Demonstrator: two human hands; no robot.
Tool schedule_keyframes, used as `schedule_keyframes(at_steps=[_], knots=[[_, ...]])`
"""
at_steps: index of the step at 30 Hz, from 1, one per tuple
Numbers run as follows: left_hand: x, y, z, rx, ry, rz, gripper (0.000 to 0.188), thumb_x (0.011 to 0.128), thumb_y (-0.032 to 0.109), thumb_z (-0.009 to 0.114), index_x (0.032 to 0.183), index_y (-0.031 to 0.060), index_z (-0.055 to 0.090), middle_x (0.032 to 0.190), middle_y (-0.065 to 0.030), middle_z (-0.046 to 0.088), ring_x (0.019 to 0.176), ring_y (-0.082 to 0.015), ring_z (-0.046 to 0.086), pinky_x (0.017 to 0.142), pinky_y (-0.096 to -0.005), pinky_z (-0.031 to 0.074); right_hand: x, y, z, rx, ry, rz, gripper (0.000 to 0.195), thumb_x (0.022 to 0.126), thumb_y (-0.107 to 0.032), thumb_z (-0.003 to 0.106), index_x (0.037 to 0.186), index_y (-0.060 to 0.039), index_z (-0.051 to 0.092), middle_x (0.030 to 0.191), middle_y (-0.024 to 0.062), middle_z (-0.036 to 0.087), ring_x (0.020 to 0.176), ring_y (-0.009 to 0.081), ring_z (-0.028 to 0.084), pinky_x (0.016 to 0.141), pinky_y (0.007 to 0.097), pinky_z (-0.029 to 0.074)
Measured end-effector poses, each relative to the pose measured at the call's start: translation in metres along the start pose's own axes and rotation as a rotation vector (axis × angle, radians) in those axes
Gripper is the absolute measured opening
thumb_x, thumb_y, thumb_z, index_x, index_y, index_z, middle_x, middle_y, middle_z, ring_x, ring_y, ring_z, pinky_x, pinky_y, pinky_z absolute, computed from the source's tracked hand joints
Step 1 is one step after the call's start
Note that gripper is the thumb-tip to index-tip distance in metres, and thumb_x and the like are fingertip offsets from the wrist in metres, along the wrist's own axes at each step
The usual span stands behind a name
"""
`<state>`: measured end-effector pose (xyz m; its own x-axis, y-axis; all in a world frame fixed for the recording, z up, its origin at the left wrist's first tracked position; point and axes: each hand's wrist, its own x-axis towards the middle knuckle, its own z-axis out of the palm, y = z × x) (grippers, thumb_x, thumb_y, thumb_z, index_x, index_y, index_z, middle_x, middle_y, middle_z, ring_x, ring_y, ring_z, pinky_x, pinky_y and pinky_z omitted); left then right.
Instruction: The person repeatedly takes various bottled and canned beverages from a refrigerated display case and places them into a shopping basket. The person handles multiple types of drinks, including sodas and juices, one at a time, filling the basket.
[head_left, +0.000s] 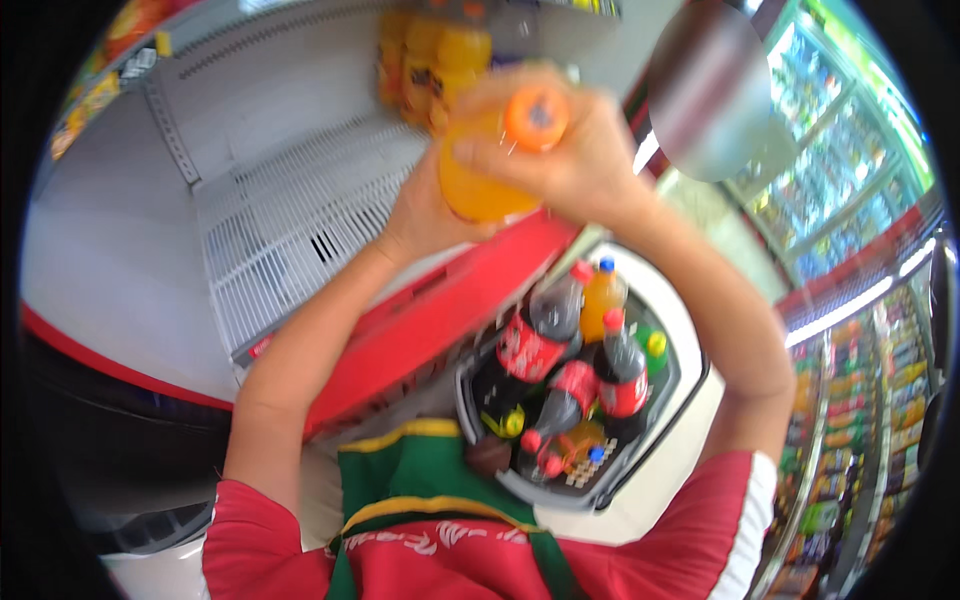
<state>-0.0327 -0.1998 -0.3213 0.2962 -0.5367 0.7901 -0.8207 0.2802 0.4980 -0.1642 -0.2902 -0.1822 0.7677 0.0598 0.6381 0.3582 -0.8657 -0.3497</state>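
Note:
Both my hands are closed around a bottle of orange drink (480, 180) with an orange cap, held tilted so its cap faces the camera. My left hand (424, 202) wraps its lower left side. From the right, my right hand (577, 150) grips it near the neck, thumb across the front. Just behind stand more orange drink bottles (442, 64) at the back of a white wire shelf (277, 247). Below my right forearm, a dark basket (465, 390) holds several bottles: colas with red caps and labels (529, 349), an orange drink with a blue cap (600, 300) and a green one (651, 349).
A red front edge (465, 300) of the display cooler runs between the shelf and the basket. A blurred rounded metallic object (709, 90) stands at upper right. Glass-door coolers (832, 142) and stocked shelves (847, 450) line the right side. Another shelf's edge crosses the top left.

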Motion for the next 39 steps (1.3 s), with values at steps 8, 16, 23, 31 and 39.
schedule_keyframes(at_steps=[8, 16, 23, 31, 39], knots=[[-0.061, 0.120, 0.025, -0.715, -0.377, -0.393, 0.083, 0.059, 0.023, 0.086, 0.127, 0.0006, 0.043, 0.107, -0.0141, 0.064, 0.099, -0.0268, 0.064, 0.086, -0.0344, 0.051, -0.079, -0.066, -0.053, 0.129, -0.066, 0.497, 0.027, 0.076, -0.026, 0.070, 0.093, -0.0054, 0.069, 0.093, 0.0075, 0.068, 0.085, 0.0189, 0.065, 0.078, 0.0300, 0.051], [-0.154, 0.161, 0.107, -0.764, -0.615, -0.523, 0.095, 0.060, 0.036, 0.085, 0.132, -0.0007, 0.035, 0.120, -0.0206, 0.051, 0.111, -0.0373, 0.053, 0.096, -0.0423, 0.044, -0.186, -0.069, -0.052, 0.302, -0.041, 0.953, 0.016, 0.080, -0.016, 0.070, 0.088, -0.0023, 0.067, 0.084, 0.0022, 0.066, 0.080, 0.0093, 0.061, 0.076, 0.0266, 0.048], [-0.187, 0.162, 0.139, -0.732, -0.611, -0.503, 0.095, 0.070, 0.028, 0.079, 0.140, -0.0053, 0.024, 0.128, -0.0275, 0.044, 0.117, -0.0426, 0.046, 0.101, -0.0448, 0.038, -0.249, -0.031, -0.034, 0.269, -0.174, 1.124, 0.014, 0.079, -0.013, 0.071, 0.086, -0.0016, 0.067, 0.078, 0.0012, 0.065, 0.074, 0.0095, 0.058, 0.072, 0.0267, 0.048], [-0.199, 0.134, 0.147, -0.567, -0.560, -0.473, 0.094, 0.077, 0.032, 0.073, 0.139, -0.0146, 0.020, 0.136, -0.0360, 0.035, 0.129, -0.0441, 0.038, 0.110, -0.0416, 0.031, -0.272, 0.000, 0.023, -0.367, -0.185, 0.806, 0.051, 0.074, -0.022, 0.076, 0.116, -0.0007, 0.057, 0.097, 0.0191, 0.065, 0.092, 0.0348, 0.062, 0.081, 0.0389, 0.050], [-0.174, 0.122, 0.125, -0.585, -0.591, -0.424, 0.080, 0.080, 0.031, 0.071, 0.136, -0.0092, 0.030, 0.139, -0.0332, 0.036, 0.130, -0.0427, 0.038, 0.110, -0.0415, 0.032, -0.236, -0.009, 0.014, -0.378, -0.326, 0.708, 0.074, 0.073, -0.024, 0.078, 0.132, 0.0007, 0.042, 0.105, 0.0181, 0.062, 0.099, 0.0324, 0.060, 0.084, 0.0385, 0.049]])
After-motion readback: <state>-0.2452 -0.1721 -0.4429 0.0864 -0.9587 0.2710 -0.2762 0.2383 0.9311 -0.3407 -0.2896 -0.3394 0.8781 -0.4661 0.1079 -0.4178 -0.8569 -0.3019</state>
